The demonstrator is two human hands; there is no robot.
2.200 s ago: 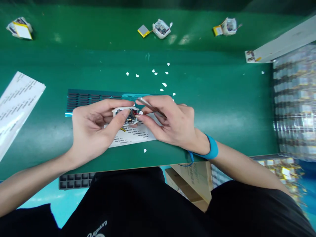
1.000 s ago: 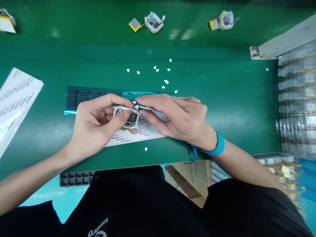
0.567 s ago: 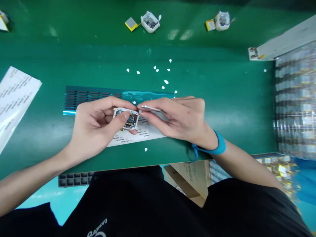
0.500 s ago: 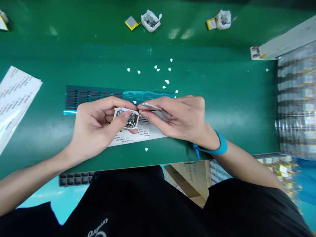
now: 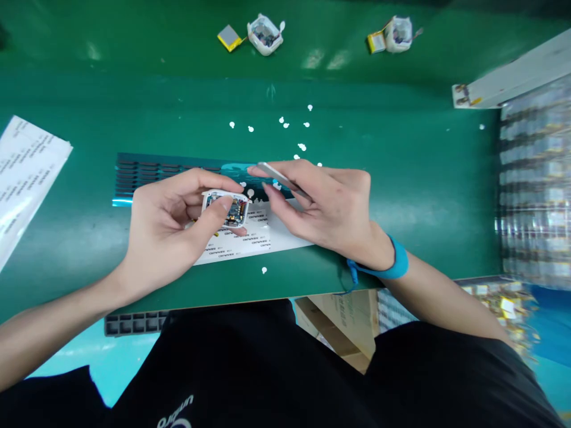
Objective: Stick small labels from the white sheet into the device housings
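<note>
My left hand grips the case between thumb and fingers, just above the bench. My right hand keeps hold of a metal tool lying along the forefinger; thumb and forefinger tips are parted, to the right of the case. A round white tab sits at the case's far right corner; I cannot tell whether it is fixed there.

I judge this unit partway done: its board is seated and wired, but no cover is on, and the loose dots beyond the case suggest work remains.

Under the case lies a printed sheet; left and beyond, a film with dark strips. Farther beyond, two open units rest with batteries beside them. All this is on the green bench.

Well right of the case are clear trays; nearer me, below bench level, a carton.
</note>
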